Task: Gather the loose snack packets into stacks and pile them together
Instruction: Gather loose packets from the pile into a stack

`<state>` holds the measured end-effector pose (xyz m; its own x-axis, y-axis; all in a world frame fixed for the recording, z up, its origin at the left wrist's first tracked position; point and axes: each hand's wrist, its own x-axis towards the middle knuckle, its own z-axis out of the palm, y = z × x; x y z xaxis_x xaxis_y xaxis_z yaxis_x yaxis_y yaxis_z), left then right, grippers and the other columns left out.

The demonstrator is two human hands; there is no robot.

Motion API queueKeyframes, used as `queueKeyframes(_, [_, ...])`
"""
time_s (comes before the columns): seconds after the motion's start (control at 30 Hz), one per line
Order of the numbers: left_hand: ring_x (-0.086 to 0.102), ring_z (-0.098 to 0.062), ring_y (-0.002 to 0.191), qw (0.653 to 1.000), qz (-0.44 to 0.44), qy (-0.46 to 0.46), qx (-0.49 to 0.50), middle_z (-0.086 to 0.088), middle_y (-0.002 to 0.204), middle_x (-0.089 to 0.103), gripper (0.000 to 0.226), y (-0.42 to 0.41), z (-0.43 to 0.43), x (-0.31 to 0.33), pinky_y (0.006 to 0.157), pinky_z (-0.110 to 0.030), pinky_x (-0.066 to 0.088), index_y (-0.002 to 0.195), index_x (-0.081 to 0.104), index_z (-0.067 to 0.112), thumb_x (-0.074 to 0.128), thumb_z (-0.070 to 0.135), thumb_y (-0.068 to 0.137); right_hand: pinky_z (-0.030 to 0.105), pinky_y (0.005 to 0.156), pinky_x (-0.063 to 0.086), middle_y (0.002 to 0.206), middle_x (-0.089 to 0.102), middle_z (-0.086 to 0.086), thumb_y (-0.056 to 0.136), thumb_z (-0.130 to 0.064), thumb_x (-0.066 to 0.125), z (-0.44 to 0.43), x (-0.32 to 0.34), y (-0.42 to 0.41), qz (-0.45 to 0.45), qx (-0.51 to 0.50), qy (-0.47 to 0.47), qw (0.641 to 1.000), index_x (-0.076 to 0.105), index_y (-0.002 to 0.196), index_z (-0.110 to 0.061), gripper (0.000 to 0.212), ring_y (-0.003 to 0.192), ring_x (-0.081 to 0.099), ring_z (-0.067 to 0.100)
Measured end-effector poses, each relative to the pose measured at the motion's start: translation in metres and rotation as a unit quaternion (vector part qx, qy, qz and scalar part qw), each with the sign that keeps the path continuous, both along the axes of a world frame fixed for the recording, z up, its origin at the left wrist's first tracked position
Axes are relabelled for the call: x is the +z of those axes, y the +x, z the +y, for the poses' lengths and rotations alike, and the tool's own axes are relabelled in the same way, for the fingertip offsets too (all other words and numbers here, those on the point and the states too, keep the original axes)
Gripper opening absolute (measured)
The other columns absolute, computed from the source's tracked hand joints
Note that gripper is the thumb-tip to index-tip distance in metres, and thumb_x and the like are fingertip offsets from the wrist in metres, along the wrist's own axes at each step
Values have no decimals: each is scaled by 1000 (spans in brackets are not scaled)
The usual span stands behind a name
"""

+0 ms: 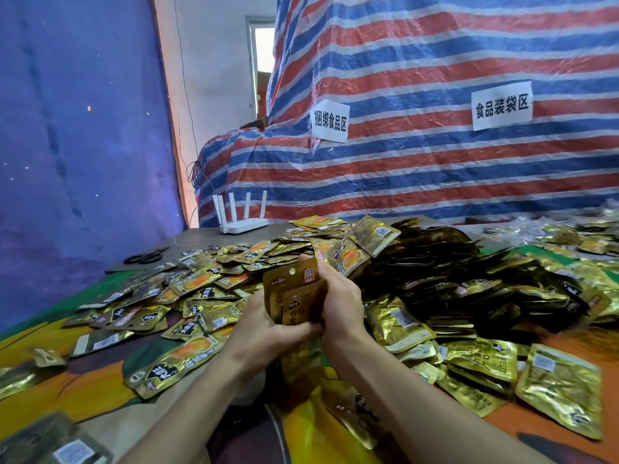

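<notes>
Biggest thing here is the red, white and blue striped tarp [435, 155] hanging across the whole back, with a dark blue sheet [83, 145] filling the left side. Below those is the worktop [201, 236], grey at the far end, with a colourful orange and green cloth [100, 396] over the near part.

Pretty much all of it is buried in loose snack packets [187, 283]. They're shiny gold ones, some face up and some showing the barcode side, scattered flat on the left. On the right they mound up into a big heap [418, 262] that looks dark and shadowy in the middle.

Dead centre, just above the mess, both hands are wrapped around a small stack of packets [294, 296] held upright. The left hand [264, 333] grips it from below with the thumb across the front. The right hand [341, 306] clamps the right edge with its fingers curled over the top.

Two white paper signs [501, 105] with printed characters are stuck on the tarp. A white router [241, 219] with four antennas sits at the far edge of the worktop, and black scissors [145, 256] lie to the left of it.
</notes>
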<state>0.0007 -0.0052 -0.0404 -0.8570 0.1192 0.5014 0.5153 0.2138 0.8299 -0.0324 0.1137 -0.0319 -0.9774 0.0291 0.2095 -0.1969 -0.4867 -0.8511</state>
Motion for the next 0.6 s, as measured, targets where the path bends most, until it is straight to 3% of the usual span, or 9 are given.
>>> queueKeyframes(0.07, [71,-40,85,1000,-6,21,-2,-20,89,75,31,-1,-2,0,78,-49,58,92,76,6,79,11,61,41,81,61,102,77,16,101,-17,55,-1,2,0,-3,43,-23,999,82,98,-15,27,94,74,28])
queueKeyframes(0.17, [73,-32,80,994,-52,93,-7,-18,89,76,28,-4,-4,-4,69,-41,61,86,79,12,76,11,58,40,76,62,103,77,16,97,-8,58,2,4,-2,0,77,-37,996,82,98,-15,26,91,75,26])
queueKeyframes(0.27, [74,-35,85,963,-167,208,-30,-22,99,75,40,-7,-8,-7,63,-39,61,98,77,2,75,10,58,28,59,57,92,79,7,92,-3,65,11,4,-5,-16,44,-33,998,84,86,-20,27,75,76,17])
queueKeyframes(0.33, [72,-37,94,943,-220,244,-50,-25,108,73,50,-8,-12,-5,72,-44,60,108,72,-4,73,10,60,26,66,52,89,79,2,88,-2,70,17,2,-8,-29,9,-10,999,84,79,-23,27,83,72,16])
queueKeyframes(0.4, [72,-34,94,930,-233,280,-57,-24,109,72,43,-11,-16,-4,77,-46,59,105,72,-3,67,13,66,26,73,48,88,79,2,87,0,71,21,0,-12,-36,-16,4,999,83,76,-22,28,88,67,18])
queueKeyframes(0.5, [73,-29,87,906,-220,355,-68,-17,96,73,28,-16,-25,-3,78,-43,57,93,75,4,58,8,71,27,72,54,80,76,6,88,8,65,25,-2,-17,-31,5,-11,999,81,78,-14,29,79,69,19])
queueKeyframes(0.6, [71,-31,83,894,-205,389,-85,-12,88,70,35,-18,-28,-3,80,-44,57,97,78,6,55,2,71,27,66,57,72,72,10,88,13,60,26,-2,-18,-13,60,3,998,77,80,-7,27,69,70,20])
